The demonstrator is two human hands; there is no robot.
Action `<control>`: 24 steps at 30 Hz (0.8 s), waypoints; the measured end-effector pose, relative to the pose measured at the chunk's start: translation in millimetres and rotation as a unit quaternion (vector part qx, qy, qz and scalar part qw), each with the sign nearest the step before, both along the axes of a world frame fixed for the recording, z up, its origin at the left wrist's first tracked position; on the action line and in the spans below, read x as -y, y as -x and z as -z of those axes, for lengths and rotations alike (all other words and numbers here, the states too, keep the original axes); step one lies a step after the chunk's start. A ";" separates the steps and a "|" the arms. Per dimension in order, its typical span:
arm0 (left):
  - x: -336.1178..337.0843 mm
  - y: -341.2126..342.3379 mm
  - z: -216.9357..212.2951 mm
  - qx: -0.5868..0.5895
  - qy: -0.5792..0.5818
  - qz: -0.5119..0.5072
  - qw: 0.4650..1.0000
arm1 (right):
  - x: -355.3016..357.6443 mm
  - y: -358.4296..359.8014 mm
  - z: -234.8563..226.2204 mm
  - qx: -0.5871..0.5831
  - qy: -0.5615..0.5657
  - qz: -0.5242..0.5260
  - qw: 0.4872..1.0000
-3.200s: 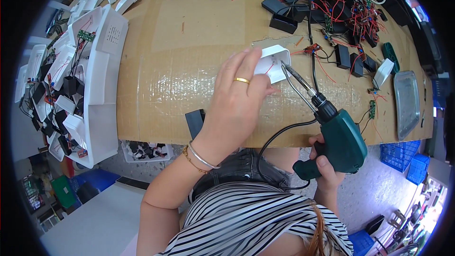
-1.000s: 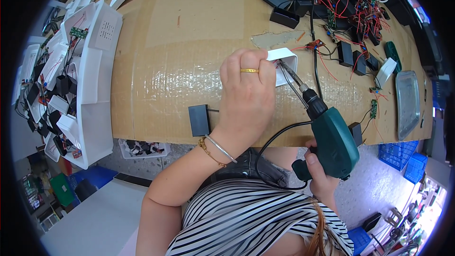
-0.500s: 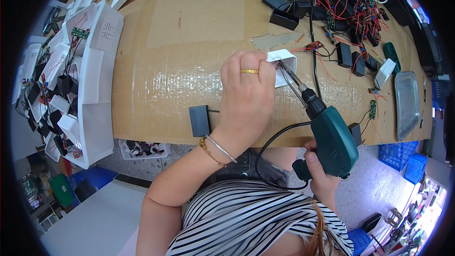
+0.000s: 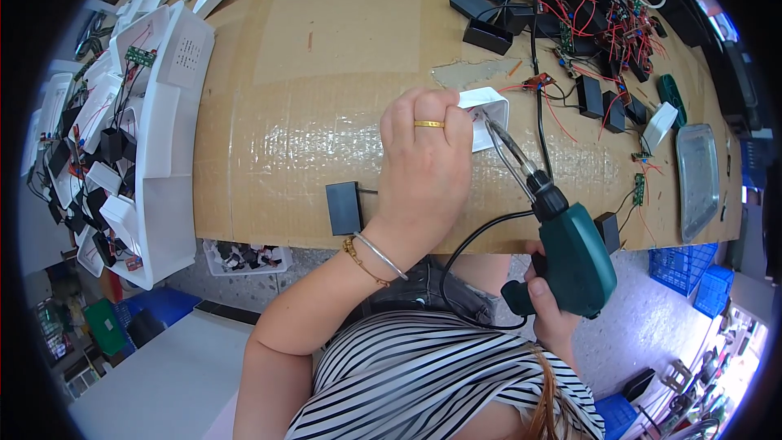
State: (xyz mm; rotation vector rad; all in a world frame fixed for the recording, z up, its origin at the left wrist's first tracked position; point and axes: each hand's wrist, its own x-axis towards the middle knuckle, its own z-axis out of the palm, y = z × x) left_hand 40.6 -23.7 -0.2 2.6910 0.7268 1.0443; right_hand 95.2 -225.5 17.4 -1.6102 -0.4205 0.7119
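My left hand (image 4: 425,155) is closed on a small white plastic housing (image 4: 493,102), its open end turned to the right. Bits of wire show at the mouth of the housing, but most of its inside is hidden. In my right hand (image 4: 552,310) is a dark green soldering gun (image 4: 577,265), gripped by its handle. Its metal tip and the thin feed tube beside it reach into the housing's opening; I cannot tell whether the tip touches anything. A black box (image 4: 344,208) with a cable lies just left of my left wrist.
Black boxes, red wires and circuit boards (image 4: 541,81) pile up at the far right. A metal tray (image 4: 699,183) lies at the right edge. The left side of the cardboard-covered table (image 4: 285,130) holds a white bin (image 4: 175,147) of parts. The gun's black cord (image 4: 464,244) loops near my lap.
The soldering gun has drawn back slightly toward me, its tip a little farther out of the housing. My left hand and the housing have hardly moved.
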 end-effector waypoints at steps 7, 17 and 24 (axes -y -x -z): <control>1.2 0.4 -2.2 -0.016 0.004 -0.006 1.000 | 13.2 7.5 2.5 -0.010 -0.035 0.053 0.998; 2.5 3.1 -0.2 -0.007 0.007 -0.006 1.000 | 17.0 4.7 7.3 0.023 -0.079 0.065 0.995; 8.0 12.5 -20.6 0.011 0.030 0.018 0.999 | 10.5 -16.1 13.7 0.050 -0.171 0.068 0.982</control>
